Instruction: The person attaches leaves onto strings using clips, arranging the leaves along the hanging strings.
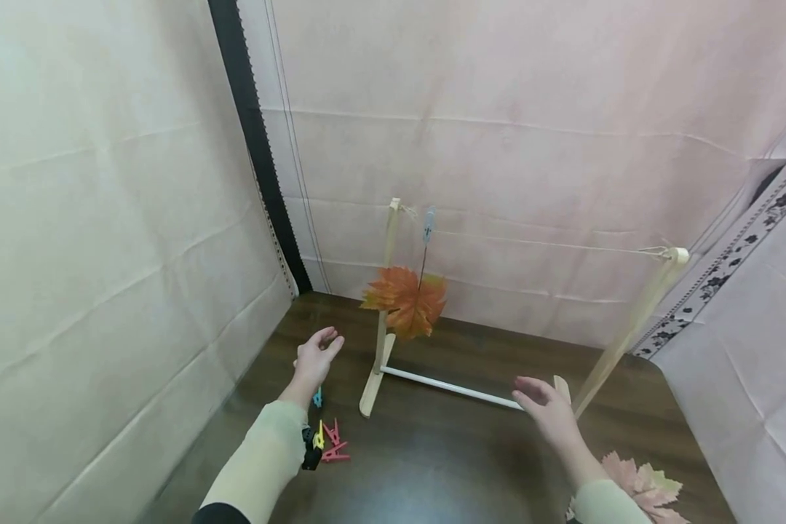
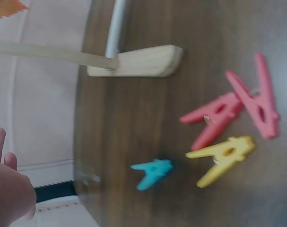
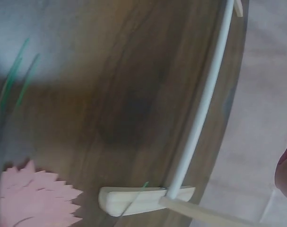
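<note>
Head view: the orange leaf [image 1: 406, 302] hangs by its stem from a pale blue clothespin [image 1: 429, 224] on the string [image 1: 537, 242], close to the left post [image 1: 391, 236] of the wooden stand. Its stem runs nearly upright, up into the clothespin, whose long axis is nearly upright too; the blade hangs below, spreading mostly leftward and hiding a stretch of the post. The string crosses left to right, from this post to the right post [image 1: 632, 327], and a white rod [image 1: 452, 386] joins the feet low down.

Neither hand holds anything. The left hand [image 1: 316, 359] is in the air left of the stand, fingers loosely bent, with a small gap to the thumb. The right hand [image 1: 550, 411] is at the near side of the right post, thumb apart from its bent fingers, blocking sight of the rod's right end.

On the dark table [image 1: 419, 466], a teal clothespin [image 2: 152, 172], a yellow clothespin [image 2: 223, 158] and two red clothespins [image 2: 264, 104] lie at the left, partly behind the left forearm. Pink leaves [image 1: 645, 487] lie at the near right, partly covered by the right sleeve [image 1: 605, 503]; green stems [image 3: 20, 80] show there too.
</note>
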Available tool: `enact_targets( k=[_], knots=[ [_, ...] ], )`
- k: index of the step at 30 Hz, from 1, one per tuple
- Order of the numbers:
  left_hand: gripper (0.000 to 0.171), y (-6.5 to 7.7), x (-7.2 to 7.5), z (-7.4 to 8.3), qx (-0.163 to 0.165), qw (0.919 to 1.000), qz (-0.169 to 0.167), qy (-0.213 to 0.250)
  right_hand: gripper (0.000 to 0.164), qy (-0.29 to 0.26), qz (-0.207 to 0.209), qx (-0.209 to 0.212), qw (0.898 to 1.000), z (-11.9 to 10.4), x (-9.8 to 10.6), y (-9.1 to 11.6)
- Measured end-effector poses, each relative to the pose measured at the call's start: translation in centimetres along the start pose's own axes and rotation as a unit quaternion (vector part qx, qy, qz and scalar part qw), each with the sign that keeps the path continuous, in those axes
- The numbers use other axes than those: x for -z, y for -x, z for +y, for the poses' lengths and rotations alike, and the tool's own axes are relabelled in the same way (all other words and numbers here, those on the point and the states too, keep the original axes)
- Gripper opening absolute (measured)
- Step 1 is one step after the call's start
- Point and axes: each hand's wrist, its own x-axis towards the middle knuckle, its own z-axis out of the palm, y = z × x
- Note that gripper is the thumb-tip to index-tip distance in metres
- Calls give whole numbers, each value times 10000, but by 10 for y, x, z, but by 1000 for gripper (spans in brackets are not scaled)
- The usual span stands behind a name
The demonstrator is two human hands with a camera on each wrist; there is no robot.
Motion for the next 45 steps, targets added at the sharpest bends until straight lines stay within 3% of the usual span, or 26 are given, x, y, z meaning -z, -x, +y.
enact_targets(
  k=[8, 12, 18, 27, 32, 38, 42, 45],
  knots=[
    [68, 8, 0, -22, 257, 9993, -91, -266, 48, 165, -97, -312, 9993, 11, 4, 13],
    [66, 17, -2, -33, 292, 9993, -180, -174, 45, 522, -206, -211, 9982, 24, 6, 19],
    [70, 32, -4, -55, 446, 9977, -281, -419, 39, 939, -381, 82, 9948, 46, 11, 33],
    [65, 45, -6, -76, 632, 9959, -174, -629, 33, 1105, -448, 172, 9927, 65, 23, 56],
    [76, 49, -4, -89, 815, 9949, -158, -564, 34, 1238, -789, 266, 9888, 71, 27, 66],
    [87, 50, -3, -98, 1003, 9926, -294, -613, 34, 1218, -1456, 737, 9791, 79, 32, 79],
    [85, 50, -4, -100, 1085, 9905, -410, -737, 33, 1418, -1648, 996, 9710, 89, 31, 86],
    [79, 49, -6, -102, 1175, 9887, -510, -777, 34, 1087, -1855, 979, 9717, 95, 30, 91]
  ],
)
